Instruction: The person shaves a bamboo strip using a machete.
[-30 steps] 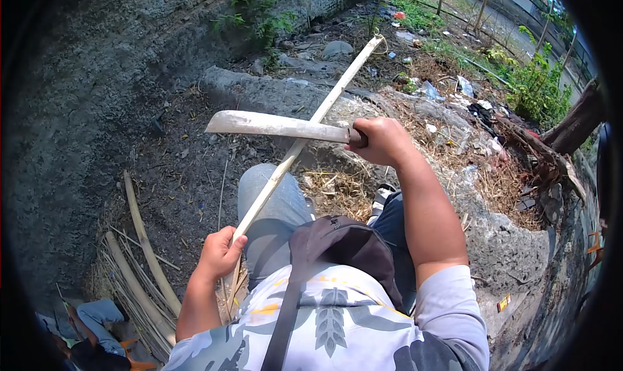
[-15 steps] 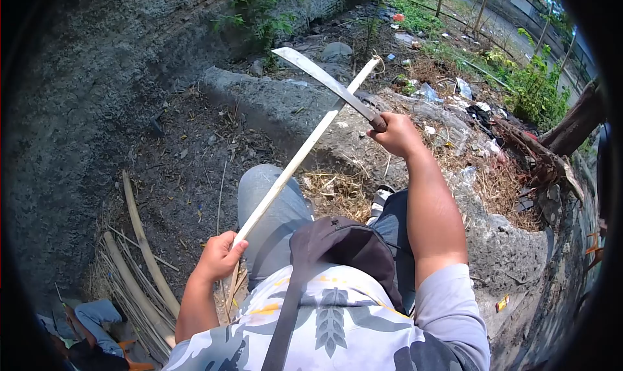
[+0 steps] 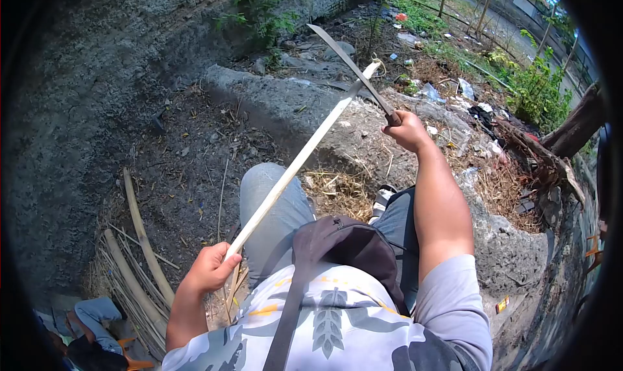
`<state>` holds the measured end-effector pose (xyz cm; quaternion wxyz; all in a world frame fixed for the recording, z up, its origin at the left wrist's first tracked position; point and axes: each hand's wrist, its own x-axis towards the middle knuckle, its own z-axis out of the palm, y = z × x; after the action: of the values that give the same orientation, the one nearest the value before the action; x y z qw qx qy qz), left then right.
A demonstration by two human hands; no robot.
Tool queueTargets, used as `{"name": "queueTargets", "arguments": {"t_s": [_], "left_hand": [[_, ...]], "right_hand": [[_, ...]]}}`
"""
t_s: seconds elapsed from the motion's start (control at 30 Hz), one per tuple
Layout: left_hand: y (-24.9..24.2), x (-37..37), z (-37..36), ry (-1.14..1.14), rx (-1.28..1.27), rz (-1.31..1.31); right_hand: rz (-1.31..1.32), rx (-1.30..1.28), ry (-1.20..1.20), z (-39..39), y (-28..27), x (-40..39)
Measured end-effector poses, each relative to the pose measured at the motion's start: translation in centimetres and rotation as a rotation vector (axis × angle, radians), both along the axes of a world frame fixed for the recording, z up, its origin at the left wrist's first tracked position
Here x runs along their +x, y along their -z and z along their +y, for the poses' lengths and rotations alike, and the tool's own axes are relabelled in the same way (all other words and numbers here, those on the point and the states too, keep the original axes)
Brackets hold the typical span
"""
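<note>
The right hand [image 3: 407, 130] is shut tight around the handle of a big knife [image 3: 350, 67]. The blade points up and away, and it crosses the far end of a long bamboo stick [image 3: 295, 165]. The left hand [image 3: 209, 267] is shut around the near end of that stick, low by the person's hip. The stick runs up over the knee [image 3: 269, 189] to a low stone wall [image 3: 272, 102].

The blade could slip off the smooth stick and hit the knee under it. If the far end is not resting firm, the stick could jump or twist in the left hand. Chips could fly up too. More bamboo pieces [image 3: 139, 267] lie on the ground to the left.
</note>
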<state>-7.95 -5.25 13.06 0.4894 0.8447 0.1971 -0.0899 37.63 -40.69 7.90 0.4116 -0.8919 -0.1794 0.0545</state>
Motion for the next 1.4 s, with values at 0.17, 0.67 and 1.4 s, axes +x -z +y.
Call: {"name": "queueTargets", "arguments": {"t_s": [0.17, 0.67, 1.4], "left_hand": [[1.9, 0.7, -0.2, -0.017, -0.003, -0.050], [2.6, -0.2, -0.6, 0.139, 0.283, -0.069], [0.2, -1.3, 1.0, 0.119, 0.237, -0.103]], "right_hand": [[-0.040, -0.019, 0.024, 1.4, -2.7, -3.1], [0.092, 0.298, 0.133, -1.4, 1.9, 1.4], [0.097, 0.371, 0.375, -4.5, 1.4, 2.6]]}}
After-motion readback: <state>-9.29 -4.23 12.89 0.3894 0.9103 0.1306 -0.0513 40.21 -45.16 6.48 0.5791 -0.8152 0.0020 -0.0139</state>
